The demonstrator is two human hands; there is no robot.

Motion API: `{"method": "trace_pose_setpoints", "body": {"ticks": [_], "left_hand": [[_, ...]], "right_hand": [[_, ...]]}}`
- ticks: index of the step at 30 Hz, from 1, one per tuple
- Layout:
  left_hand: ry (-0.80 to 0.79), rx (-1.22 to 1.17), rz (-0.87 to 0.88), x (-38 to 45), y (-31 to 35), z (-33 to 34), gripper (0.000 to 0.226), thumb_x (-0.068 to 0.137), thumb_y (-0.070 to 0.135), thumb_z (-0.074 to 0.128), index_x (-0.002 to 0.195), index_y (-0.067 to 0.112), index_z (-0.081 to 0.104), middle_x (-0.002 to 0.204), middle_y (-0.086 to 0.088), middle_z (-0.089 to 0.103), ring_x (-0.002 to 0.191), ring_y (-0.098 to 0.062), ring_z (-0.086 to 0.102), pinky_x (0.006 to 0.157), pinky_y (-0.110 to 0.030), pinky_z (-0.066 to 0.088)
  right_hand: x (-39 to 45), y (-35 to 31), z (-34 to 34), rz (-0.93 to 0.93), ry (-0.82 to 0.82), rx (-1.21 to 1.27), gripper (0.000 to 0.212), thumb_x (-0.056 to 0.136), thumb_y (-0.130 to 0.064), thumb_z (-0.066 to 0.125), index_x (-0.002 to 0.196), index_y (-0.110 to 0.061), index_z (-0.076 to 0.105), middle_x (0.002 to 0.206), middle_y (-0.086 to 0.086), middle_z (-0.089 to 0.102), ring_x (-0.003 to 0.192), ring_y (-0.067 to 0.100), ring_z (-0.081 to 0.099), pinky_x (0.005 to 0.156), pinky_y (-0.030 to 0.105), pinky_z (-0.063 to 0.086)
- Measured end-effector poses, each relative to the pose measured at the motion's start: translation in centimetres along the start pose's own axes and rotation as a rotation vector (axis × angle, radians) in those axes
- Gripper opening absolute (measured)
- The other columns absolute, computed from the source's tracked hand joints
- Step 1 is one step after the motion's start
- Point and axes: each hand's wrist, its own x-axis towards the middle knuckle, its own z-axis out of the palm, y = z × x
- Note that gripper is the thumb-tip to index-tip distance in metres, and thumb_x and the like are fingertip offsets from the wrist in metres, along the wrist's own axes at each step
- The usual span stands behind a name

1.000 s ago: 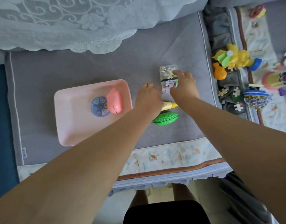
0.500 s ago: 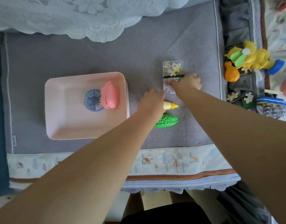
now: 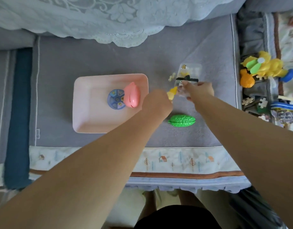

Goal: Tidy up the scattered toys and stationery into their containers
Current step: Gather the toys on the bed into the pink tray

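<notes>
Puzzle box [image 3: 190, 75] lengthwise away from viewer, right hand [image 3: 198, 90] fingers gripping it, left hand [image 3: 156, 103] clutching yellow toy [image 3: 172, 94].

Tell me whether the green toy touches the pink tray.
Apart. The head view shows the green toy lying on the grey cushion right of the pink tray, with the left forearm and bare cushion between them.
</notes>
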Motion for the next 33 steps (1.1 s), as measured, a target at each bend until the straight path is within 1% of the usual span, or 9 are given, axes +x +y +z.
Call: {"method": "trace_pose_setpoints", "body": {"ticks": [5, 7, 9, 13, 16, 18, 21, 29, 33], "left_hand": [[0.214, -0.200, -0.061, -2.9, -4.2, -3.2, 0.024, 0.098, 0.033, 0.042, 0.100, 0.013, 0.057, 0.081, -0.009, 0.054, 0.076, -0.028, 0.054, 0.064, -0.034, 0.039], [0.195, -0.215, -0.130, -4.0, -7.1, -4.0, 0.025, 0.096, 0.031, 0.046, 0.109, 0.013, 0.059, 0.090, -0.007, 0.060, 0.088, -0.030, 0.059, 0.074, -0.031, 0.042], [0.152, -0.231, -0.192, -4.6, -9.8, -4.3, 0.025, 0.094, 0.027, 0.048, 0.107, 0.009, 0.062, 0.099, -0.011, 0.065, 0.099, -0.031, 0.061, 0.076, -0.030, 0.042], [0.058, -0.268, -0.294, -5.8, -14.3, -4.2, 0.032, 0.096, 0.027, 0.049, 0.109, 0.000, 0.061, 0.107, -0.019, 0.065, 0.100, -0.034, 0.061, 0.072, -0.032, 0.042], [-0.016, -0.274, -0.313, -6.1, -16.3, -3.4, 0.030, 0.097, 0.027, 0.048, 0.102, 0.001, 0.062, 0.105, -0.019, 0.066, 0.097, -0.035, 0.062, 0.066, -0.032, 0.041], [-0.028, -0.276, -0.308, -5.9, -16.8, -3.0, 0.032, 0.097, 0.029, 0.047, 0.101, 0.002, 0.062, 0.104, -0.019, 0.066, 0.096, -0.035, 0.062, 0.065, -0.031, 0.039], [-0.042, -0.286, -0.307, -5.1, -17.2, -2.5, 0.036, 0.097, 0.032, 0.047, 0.101, 0.000, 0.063, 0.105, -0.021, 0.065, 0.097, -0.036, 0.061, 0.065, -0.031, 0.037], [-0.071, -0.342, -0.381, -4.2, -17.5, -1.4, 0.043, 0.098, 0.036, 0.045, 0.107, -0.002, 0.062, 0.109, -0.021, 0.065, 0.100, -0.035, 0.061, 0.067, -0.031, 0.038], [0.037, -0.349, -0.387, -4.2, -17.0, -1.6, 0.048, 0.103, 0.039, 0.031, 0.118, -0.001, 0.055, 0.117, -0.021, 0.060, 0.108, -0.037, 0.056, 0.083, -0.038, 0.044]], "right_hand": [[-4.9, -0.3, 1.7, -0.102, -0.086, 0.053, 0.052, 0.085, -0.038, 0.071, 0.125, -0.012, 0.051, 0.113, 0.003, 0.061, 0.099, 0.021, 0.063, 0.092, 0.041, 0.053], [-7.1, -0.2, 3.3, -0.139, -0.112, 0.034, 0.050, 0.086, -0.041, 0.068, 0.124, -0.015, 0.050, 0.115, 0.003, 0.061, 0.100, 0.021, 0.061, 0.090, 0.040, 0.051], [-8.9, -0.1, 4.6, -0.176, -0.125, -0.017, 0.049, 0.086, -0.044, 0.066, 0.124, -0.018, 0.050, 0.111, 0.000, 0.060, 0.095, 0.020, 0.058, 0.077, 0.033, 0.046], [-12.3, 1.2, 7.7, -0.258, -0.204, -0.179, 0.044, 0.085, -0.040, 0.069, 0.118, -0.017, 0.052, 0.097, -0.001, 0.061, 0.084, 0.020, 0.058, 0.069, 0.028, 0.041], [-13.7, 2.4, 9.4, -0.298, -0.231, -0.304, 0.035, 0.084, -0.036, 0.070, 0.106, -0.020, 0.048, 0.082, -0.008, 0.059, 0.074, 0.016, 0.057, 0.059, 0.027, 0.039], [-14.0, 2.7, 10.0, -0.320, -0.228, -0.379, 0.032, 0.085, -0.035, 0.070, 0.101, -0.023, 0.045, 0.078, -0.010, 0.057, 0.074, 0.017, 0.057, 0.060, 0.028, 0.042], [-14.0, 2.7, 10.5, -0.344, -0.223, -0.443, 0.033, 0.084, -0.035, 0.070, 0.102, -0.023, 0.045, 0.086, -0.005, 0.062, 0.079, 0.021, 0.060, 0.070, 0.036, 0.051], [-13.8, 2.9, 10.0, -0.323, -0.268, -0.317, 0.040, 0.085, -0.033, 0.071, 0.112, -0.016, 0.049, 0.095, 0.003, 0.067, 0.085, 0.023, 0.064, 0.070, 0.036, 0.050], [-13.7, 2.8, 10.0, -0.323, -0.291, -0.322, 0.036, 0.084, -0.032, 0.072, 0.107, -0.018, 0.048, 0.085, -0.003, 0.062, 0.078, 0.019, 0.060, 0.061, 0.029, 0.044]]}}
